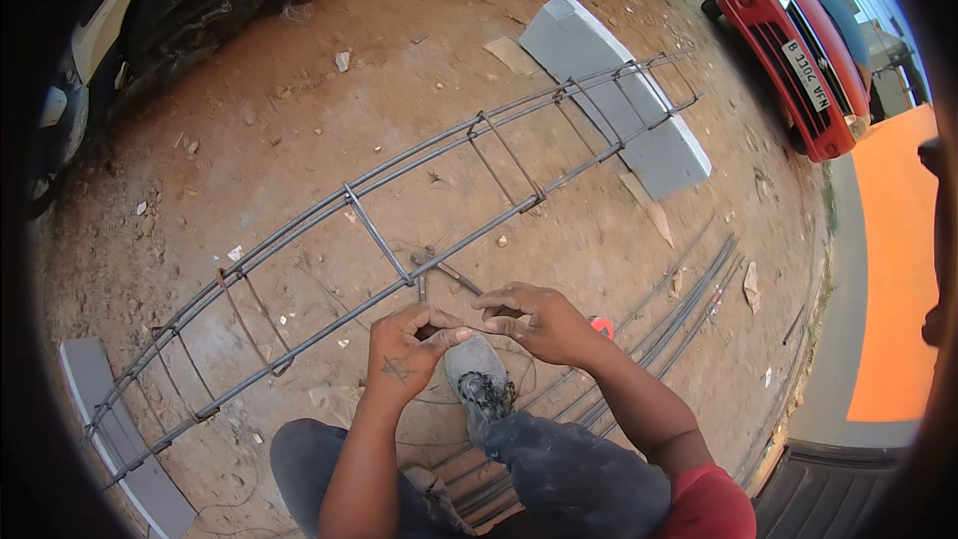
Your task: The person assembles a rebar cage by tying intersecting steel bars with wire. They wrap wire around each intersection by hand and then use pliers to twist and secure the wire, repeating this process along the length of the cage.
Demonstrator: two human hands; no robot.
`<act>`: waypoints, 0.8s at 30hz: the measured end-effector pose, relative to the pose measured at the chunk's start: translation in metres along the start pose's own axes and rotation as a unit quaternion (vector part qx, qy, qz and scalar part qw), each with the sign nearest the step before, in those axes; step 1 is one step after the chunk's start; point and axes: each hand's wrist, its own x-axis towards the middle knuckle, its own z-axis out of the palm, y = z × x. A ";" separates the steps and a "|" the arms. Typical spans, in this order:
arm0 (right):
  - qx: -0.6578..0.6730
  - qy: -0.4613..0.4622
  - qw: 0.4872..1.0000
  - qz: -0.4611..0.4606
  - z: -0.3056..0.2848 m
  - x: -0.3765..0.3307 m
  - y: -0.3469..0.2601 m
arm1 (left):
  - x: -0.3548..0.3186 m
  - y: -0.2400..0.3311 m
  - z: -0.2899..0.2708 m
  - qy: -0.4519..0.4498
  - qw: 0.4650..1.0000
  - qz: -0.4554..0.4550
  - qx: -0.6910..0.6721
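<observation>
A red car (798, 50) is parked at the upper right; grey concrete slabs (619, 90) lie on reddish dirt (259, 120).

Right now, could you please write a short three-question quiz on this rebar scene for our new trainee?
1. True or false: the rebar cage rests on grey concrete blocks at both ends.
2. Where are the left hand and right hand?
A. beside the red car
B. close together by the cage's near bar
C. on a far block
3. Fill in: loose bars lie on the ground to the person's ____.

Key: 1 true; 2 B; 3 right.
</observation>
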 end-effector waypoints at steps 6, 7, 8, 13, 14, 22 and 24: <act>0.063 0.006 0.998 -0.012 0.015 0.019 -0.021 | -0.005 0.006 -0.039 0.156 0.987 0.012 -0.044; 0.066 0.011 0.997 -0.050 0.015 0.022 -0.024 | -0.006 0.008 -0.043 0.178 0.980 0.066 -0.053; 0.053 0.016 0.996 -0.067 0.010 0.026 -0.025 | -0.004 0.011 -0.044 0.204 0.974 0.088 -0.043; 0.013 0.174 0.984 -0.028 -0.023 0.067 -0.018 | 0.007 0.030 -0.072 0.330 0.934 0.116 -0.072; 0.002 0.161 0.987 0.000 -0.028 0.077 -0.017 | 0.011 0.036 -0.084 0.342 0.932 0.108 -0.057; -0.144 0.083 0.985 0.045 -0.013 0.152 -0.022 | 0.109 0.072 -0.129 0.197 0.930 -0.008 0.309; -0.117 0.057 0.988 0.081 -0.008 0.166 -0.025 | 0.130 0.070 -0.129 0.143 0.922 -0.065 0.354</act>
